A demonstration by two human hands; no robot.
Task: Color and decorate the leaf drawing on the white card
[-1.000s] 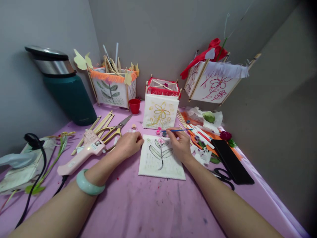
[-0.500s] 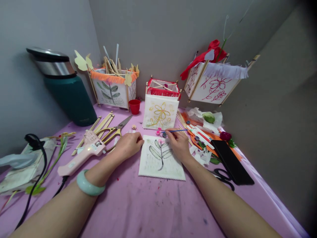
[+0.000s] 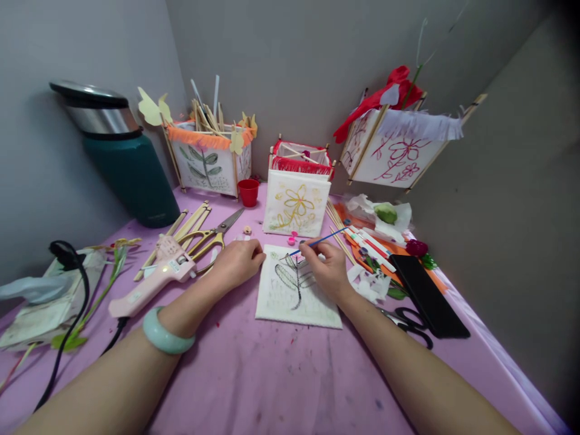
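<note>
A white square panel (image 3: 277,302) lies flat on the purple tabletop, painted with a dark stem, green-grey leaves and a pink spot near the top. My right hand (image 3: 327,269) pinches a thin blue paintbrush (image 3: 334,232), and its tip is over the upper left part of the painting. The hand covers the panel's right upper side. At the panel's upper left edge rests my left hand (image 3: 240,262), fingers curled; whether they hold anything is hidden. Just beyond the panel are small pink paint pots (image 3: 292,238) and a dark pot partly behind my right fingers.
Gold-handled scissors (image 3: 208,243), wooden sticks (image 3: 193,223) and a pink glue gun (image 3: 156,284) lie left. Behind stand a teal bottle (image 3: 131,175), a red cup (image 3: 248,193) and a yellow-flowered panel (image 3: 296,202). A black phone (image 3: 428,296) and black-handled scissors (image 3: 412,323) lie right.
The paintbrush has come from the paint pots down onto the upper left of the panel, tilting more, as my right fingers shifted slightly. My left hand stays at the panel's edge.
</note>
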